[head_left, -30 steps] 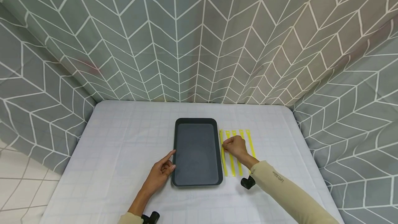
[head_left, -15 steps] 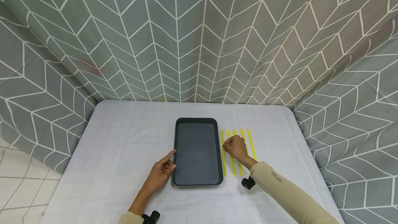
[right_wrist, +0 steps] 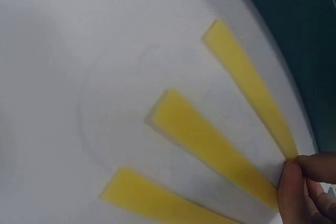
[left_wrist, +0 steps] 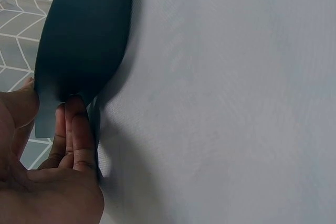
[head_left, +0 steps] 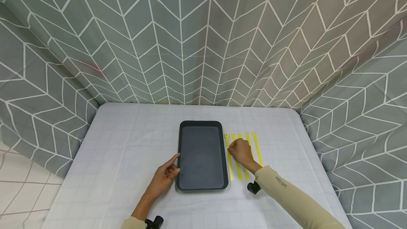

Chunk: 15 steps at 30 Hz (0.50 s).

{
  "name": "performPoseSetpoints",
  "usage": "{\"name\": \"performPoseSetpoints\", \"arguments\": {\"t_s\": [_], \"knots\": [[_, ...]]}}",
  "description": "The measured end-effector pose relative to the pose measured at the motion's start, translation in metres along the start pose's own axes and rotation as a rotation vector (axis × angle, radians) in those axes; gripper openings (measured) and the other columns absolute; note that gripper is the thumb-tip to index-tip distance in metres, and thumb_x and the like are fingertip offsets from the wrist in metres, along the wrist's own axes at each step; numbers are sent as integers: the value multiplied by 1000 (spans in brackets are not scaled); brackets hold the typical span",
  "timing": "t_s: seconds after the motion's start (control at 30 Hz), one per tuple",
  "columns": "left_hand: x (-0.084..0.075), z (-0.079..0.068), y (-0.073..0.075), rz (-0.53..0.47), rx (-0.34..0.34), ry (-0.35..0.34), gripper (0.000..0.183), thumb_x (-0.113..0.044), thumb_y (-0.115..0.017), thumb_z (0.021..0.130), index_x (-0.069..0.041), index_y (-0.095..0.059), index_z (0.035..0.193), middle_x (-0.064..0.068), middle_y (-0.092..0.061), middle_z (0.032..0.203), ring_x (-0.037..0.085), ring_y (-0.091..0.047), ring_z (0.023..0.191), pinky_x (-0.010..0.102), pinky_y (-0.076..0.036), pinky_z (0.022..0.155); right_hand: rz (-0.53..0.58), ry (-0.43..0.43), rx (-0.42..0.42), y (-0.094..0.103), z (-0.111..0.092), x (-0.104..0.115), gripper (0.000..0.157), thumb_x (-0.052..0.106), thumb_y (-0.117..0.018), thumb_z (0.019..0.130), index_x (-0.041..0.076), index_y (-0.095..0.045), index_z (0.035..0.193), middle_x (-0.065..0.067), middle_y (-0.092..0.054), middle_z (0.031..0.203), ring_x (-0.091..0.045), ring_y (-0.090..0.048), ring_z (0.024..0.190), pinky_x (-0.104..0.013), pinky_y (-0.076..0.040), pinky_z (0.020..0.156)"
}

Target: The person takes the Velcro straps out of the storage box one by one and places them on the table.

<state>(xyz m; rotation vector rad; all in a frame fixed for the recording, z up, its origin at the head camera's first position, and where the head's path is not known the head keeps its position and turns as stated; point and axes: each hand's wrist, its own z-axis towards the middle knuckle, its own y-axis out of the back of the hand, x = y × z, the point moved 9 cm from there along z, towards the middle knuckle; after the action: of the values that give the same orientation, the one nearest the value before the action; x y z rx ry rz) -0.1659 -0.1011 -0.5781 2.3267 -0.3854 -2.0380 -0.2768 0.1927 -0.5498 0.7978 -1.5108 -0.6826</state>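
Observation:
A dark grey rectangular tray [head_left: 202,158] lies on the white cloth in the head view. My left hand [head_left: 163,177] is at its left side, index fingertip on the rim. In the left wrist view, straight fingers [left_wrist: 79,135] touch the tray's outer wall. Just right of the tray, several flat yellow strips [head_left: 258,149] lie side by side, each with a wider far end. My right hand [head_left: 241,151] pinches the leftmost yellow strip [right_wrist: 252,87] along its length between thumb and index finger. That hand hides the middle parts of the neighbouring strips in the head view.
White cloth covers the table [head_left: 133,137], which has rounded far corners. A grey curtain [head_left: 194,45] with white zigzag lines hangs behind it and along both sides. Small black devices are strapped to both wrists. Pale floor tiles [head_left: 22,186] show at the lower left.
The leftmost yellow strip has shifted slightly at its ends while my right hand pinches it. My left hand and the tray stay in place.

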Motion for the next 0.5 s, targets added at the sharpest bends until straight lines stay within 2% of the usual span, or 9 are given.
{"name": "performPoseSetpoints", "arguments": {"t_s": [0.17, 0.3, 0.4, 0.5], "knots": [[2, 5, -1, 6, 0, 20, 57, -1, -65, 95, -8, -47, 150, 11, -57, 92, 7, -47, 69, 20, -42, 65, -2, 16, -12, 1, 1, -1, 5, 4, -74, 82, 2, -76, 77, -6, -72, 71, -12, -58, 54, -28, -49, 53], [6, 4, 2, 51, -20, 23, 58, -2, -66, 94, -10, -49, 149, 8, -57, 92, 6, -52, 71, 19, -44, 68, 4, -3, -20, 2, -1, -3, 7, 8, -77, 83, 2, -75, 80, -6, -73, 73, -14, -62, 59, -29, -50, 55], [4, 2, 10, 102, -52, 1, 59, -3, -68, 94, -10, -49, 149, 6, -58, 97, 7, -58, 77, 20, -48, 72, 9, 12, -29, 6, -3, 0, 14, 16, -77, 87, 2, -74, 91, -9, -75, 84, -20, -70, 70, -33, -55, 61], [-4, 1, 26, 182, -116, -29, 56, -6, -68, 94, -12, -51, 148, 5, -62, 102, 9, -64, 84, 22, -52, 77, -1, 68, -42, 14, -4, 6, 26, 22, -73, 92, 1, -72, 107, -15, -75, 101, -29, -74, 87, -39, -58, 64]]}}
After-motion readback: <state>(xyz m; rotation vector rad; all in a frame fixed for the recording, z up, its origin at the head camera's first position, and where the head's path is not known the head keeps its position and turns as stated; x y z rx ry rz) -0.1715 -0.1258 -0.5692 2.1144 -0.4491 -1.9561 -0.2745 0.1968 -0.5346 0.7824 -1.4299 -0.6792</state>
